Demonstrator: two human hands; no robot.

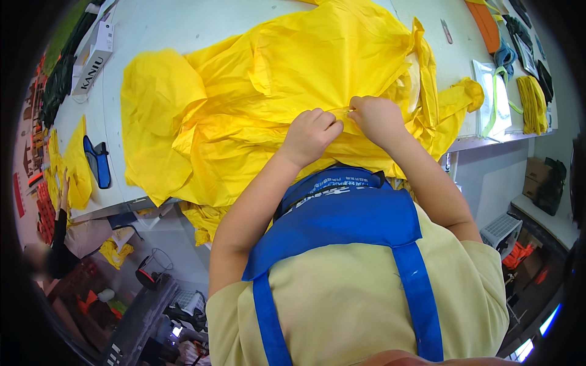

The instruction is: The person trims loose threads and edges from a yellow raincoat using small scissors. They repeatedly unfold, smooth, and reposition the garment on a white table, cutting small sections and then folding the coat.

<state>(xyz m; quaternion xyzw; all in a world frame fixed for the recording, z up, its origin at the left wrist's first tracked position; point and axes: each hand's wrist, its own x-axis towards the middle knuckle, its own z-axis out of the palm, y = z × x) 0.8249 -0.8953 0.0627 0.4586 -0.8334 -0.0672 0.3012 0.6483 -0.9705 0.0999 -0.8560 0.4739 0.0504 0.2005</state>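
Note:
A large yellow garment (293,67) of thin, shiny fabric, like a raincoat, lies spread and crumpled over the white table (146,30). Both hands are at its near side, a short gap apart. My left hand (312,135) is closed in a pinch on the fabric. Just to the right and slightly farther off, my right hand (378,119) pinches the same stretch of yellow fabric, its thumb and forefinger pressed together. A narrow bit of the garment runs between the two hands. What lies inside the fingertips is too small to make out.
Left on the table are a white box (94,61) and a blue-and-black pouch (97,161). To the right lie a thin cutter-like tool (447,32), a clear plastic packet (493,100) and folded yellow fabric (532,105). A co-worker's arm (63,201) reaches over yellow fabric at far left.

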